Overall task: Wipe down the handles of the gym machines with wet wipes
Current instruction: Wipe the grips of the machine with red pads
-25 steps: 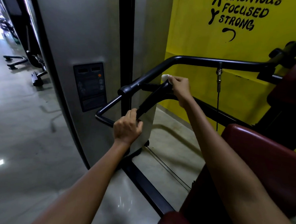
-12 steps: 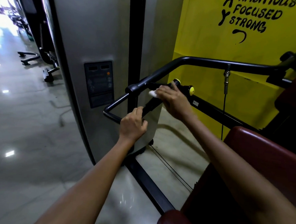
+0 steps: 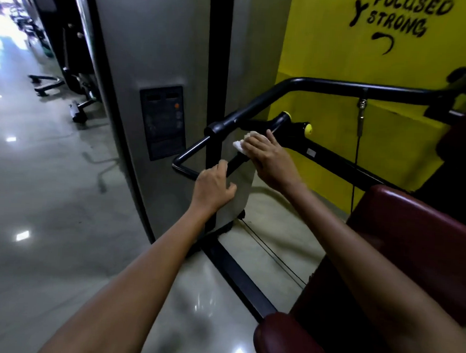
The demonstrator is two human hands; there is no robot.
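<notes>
Right now the right hand (image 3: 268,158) presses a white wipe (image 3: 240,144) onto the black handle (image 3: 277,123), fingers curled over it. That handle's long axis slants from its yellow-capped upper end down-left toward the left hand (image 3: 214,187), which grips the lower end. Since a second ago, the wipe has slid down the handle, closer to the left hand.

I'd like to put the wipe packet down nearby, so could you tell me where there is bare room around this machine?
The glossy floor left of the grey weight-stack housing is bare. A narrower floor strip lies between the black base rail and the maroon seat pad, though a cable crosses it. It is crowded at the handle, where left hand and right hand with the wipe work.
</notes>
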